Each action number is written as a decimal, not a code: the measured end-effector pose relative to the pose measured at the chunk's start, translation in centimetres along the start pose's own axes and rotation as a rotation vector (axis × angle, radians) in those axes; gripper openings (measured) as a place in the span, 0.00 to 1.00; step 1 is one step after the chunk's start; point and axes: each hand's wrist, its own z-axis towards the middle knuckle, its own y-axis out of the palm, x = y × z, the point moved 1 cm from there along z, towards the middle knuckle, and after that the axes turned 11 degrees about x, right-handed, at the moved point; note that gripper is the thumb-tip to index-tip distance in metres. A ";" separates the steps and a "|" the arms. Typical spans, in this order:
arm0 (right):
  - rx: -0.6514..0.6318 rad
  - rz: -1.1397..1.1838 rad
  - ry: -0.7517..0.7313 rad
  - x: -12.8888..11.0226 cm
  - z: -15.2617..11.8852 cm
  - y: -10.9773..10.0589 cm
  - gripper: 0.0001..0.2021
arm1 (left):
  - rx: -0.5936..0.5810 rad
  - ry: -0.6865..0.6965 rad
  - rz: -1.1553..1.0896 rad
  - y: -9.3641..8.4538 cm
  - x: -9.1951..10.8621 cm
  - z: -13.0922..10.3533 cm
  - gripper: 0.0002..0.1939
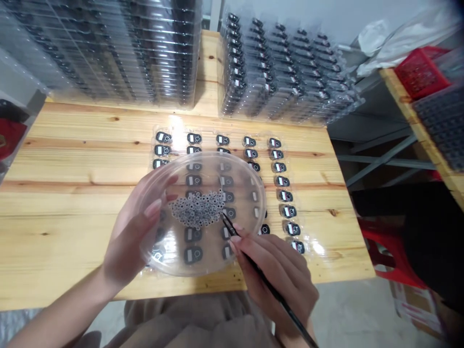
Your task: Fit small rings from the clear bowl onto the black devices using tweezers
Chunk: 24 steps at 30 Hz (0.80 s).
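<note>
Two bare hands met near the worktop's front edge. The right hand [277, 273] pinched black tweezers [277, 294], tips at the small rings [197, 210]; the left hand's [132, 227] spread fingers gripped the clear dish's [188, 272] left side, likely keeping the rings heaped. Beneath lay a tray [237, 137] of black gadgets [285, 195]. Tall stacks [119, 53] lined the pine worktop's [72, 208] far edge; rightward stood a red basket [416, 75].

Bright — white glare on the wooden table [72, 203] and clear tray [271, 181] — edges blurred, upper-right corner dark.

Two hands [126, 232] [279, 266], one dish [210, 245], one tool [270, 286]
</note>
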 end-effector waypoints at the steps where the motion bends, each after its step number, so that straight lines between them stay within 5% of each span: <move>1: 0.000 -0.002 -0.003 0.1 -0.2 0.2 0.10 | 0.022 -0.030 0.008 0.0 0.0 0.0 0.34; 10: -0.067 0.003 -0.019 0.6 -1.0 0.6 0.14 | -0.041 0.094 0.080 -0.5 -0.5 -0.2 0.27; 24: -0.051 0.035 -0.001 0.6 -0.6 1.2 0.13 | 0.001 0.041 0.113 -0.3 -0.3 -0.2 0.31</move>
